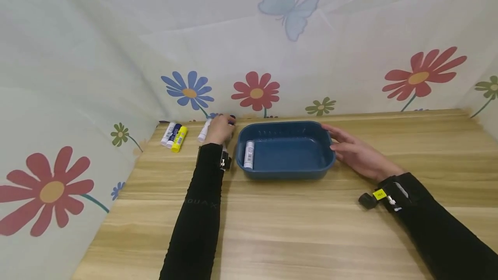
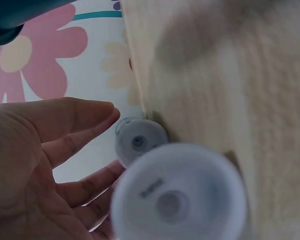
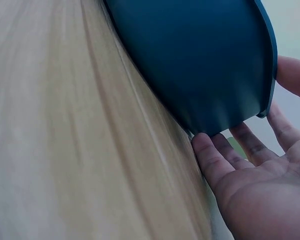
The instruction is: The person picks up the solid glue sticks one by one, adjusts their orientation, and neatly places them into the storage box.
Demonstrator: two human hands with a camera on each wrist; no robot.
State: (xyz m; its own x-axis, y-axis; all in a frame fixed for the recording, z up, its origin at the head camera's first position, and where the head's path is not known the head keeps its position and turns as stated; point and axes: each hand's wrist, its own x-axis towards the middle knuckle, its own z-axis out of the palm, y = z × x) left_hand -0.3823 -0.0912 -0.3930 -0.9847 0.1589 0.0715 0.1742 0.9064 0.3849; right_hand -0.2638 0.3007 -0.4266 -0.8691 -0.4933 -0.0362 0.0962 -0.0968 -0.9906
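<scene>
A white sheet (image 1: 350,29) printed with flowers and a butterfly backs a wood-grain table (image 1: 295,228). On the table stands a blue tray (image 1: 285,175), one white glue stick (image 1: 249,154) lying inside against its left end. The right hand (image 1: 359,154) grips the tray's right end, thumb over the rim and fingers against the outer wall.

Left of the tray, near the sheet, the left hand (image 1: 220,129) reaches down with fingers loosely extended. Just left of it, a second white stick (image 1: 203,133) lies on the table; a dark cap (image 1: 232,119) shows by the fingertips, between them and the tray. The left wrist view shows a large pale base (image 2: 177,195) in front and a smaller base (image 2: 142,141) beyond, close to the fingertips; whether they touch it I cannot tell.

Farthest left of the tray lie a third white stick (image 1: 168,134), a dark blue stick (image 1: 173,135) and a yellow stick (image 1: 179,139), side by side. Lettering on the large base is too blurred to read, as is the print on the sticks.
</scene>
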